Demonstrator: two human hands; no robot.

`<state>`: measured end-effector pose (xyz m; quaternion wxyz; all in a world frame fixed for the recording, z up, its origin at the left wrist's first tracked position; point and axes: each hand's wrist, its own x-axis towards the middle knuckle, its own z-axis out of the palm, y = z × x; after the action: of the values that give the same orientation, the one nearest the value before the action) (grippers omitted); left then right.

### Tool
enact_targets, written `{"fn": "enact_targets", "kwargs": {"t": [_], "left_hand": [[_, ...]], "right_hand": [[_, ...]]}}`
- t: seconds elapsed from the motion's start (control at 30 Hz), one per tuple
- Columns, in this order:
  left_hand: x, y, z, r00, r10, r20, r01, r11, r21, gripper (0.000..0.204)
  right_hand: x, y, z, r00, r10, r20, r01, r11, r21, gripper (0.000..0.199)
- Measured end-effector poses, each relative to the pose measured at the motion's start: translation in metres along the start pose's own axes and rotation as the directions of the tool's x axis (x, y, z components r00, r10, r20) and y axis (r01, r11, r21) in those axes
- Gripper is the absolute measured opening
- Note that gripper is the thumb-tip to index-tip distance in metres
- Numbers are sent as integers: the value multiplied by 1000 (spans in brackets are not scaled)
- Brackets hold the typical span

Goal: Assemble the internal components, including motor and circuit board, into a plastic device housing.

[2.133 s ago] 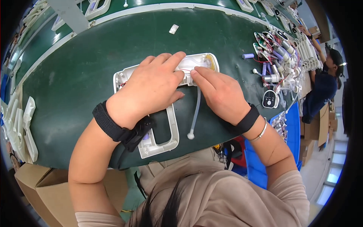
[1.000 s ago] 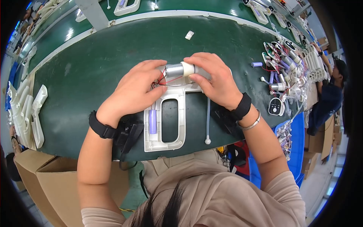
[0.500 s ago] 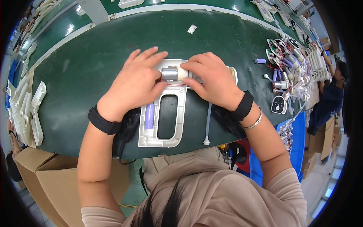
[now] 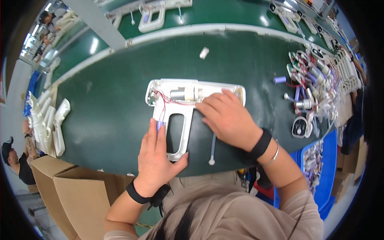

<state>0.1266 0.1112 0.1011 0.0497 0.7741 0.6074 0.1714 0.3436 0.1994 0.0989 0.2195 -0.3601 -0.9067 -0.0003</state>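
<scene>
Housing in hand: one white housing half [image 4: 186, 134], lying open side up in the middle of the green table [image 4: 104, 112].
Fitted inside: one silver motor [image 4: 183, 94] in the upper section, red wires [image 4: 162, 96] at its left, and one purple cell [image 4: 160, 124] in the handle.
Tube: one, clear [image 4: 213, 148], white knob at its end, hanging below the housing.
Loose bits: one small white piece [image 4: 204, 53] farther back, one spare purple cell [image 4: 279, 80] just beside the parts heap [image 4: 306, 104] (too tangled for me to count).
Shells: several white ones [image 4: 60, 124] bunched at the left edge, overlapping.
Left hand [image 4: 157, 162]: fingers straight and close together, thumb spread wide, fingertips at the handle's purple cell.
Right hand [image 4: 230, 120]: fingers bent over the housing's right section; whether they pinch anything, I can't tell.
Blue bin [image 4: 331, 168]: many small parts inside.
Cardboard box [image 4: 82, 204]: flaps up, its inside hidden from me.
</scene>
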Motion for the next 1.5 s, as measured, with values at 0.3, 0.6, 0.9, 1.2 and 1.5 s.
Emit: {"fn": "enact_targets", "kwargs": {"t": [0.3, 0.6, 0.9, 1.2, 1.5], "left_hand": [[214, 3, -55, 992, 30, 125, -3, 977, -213, 77], [458, 66, 79, 998, 51, 36, -42, 975, -220, 74], [457, 22, 83, 955, 296, -27, -287, 892, -350, 77], [103, -191, -62, 952, -38, -303, 181, 869, 461, 48], [-55, -324, -121, 502, -742, -444, 814, 233, 532, 55]], "right_hand": [[-21, 27, -1, 926, 151, -347, -44, 954, 297, 23], [-28, 32, -1, 975, 145, -169, -82, 939, 334, 20], [-23, 33, 0, 995, 93, 17, -94, 938, 335, 15], [-19, 25, -4, 993, 112, 30, -116, 935, 336, 22], [-15, 28, 20, 928, 367, 65, -354, 811, 466, 8]]}}
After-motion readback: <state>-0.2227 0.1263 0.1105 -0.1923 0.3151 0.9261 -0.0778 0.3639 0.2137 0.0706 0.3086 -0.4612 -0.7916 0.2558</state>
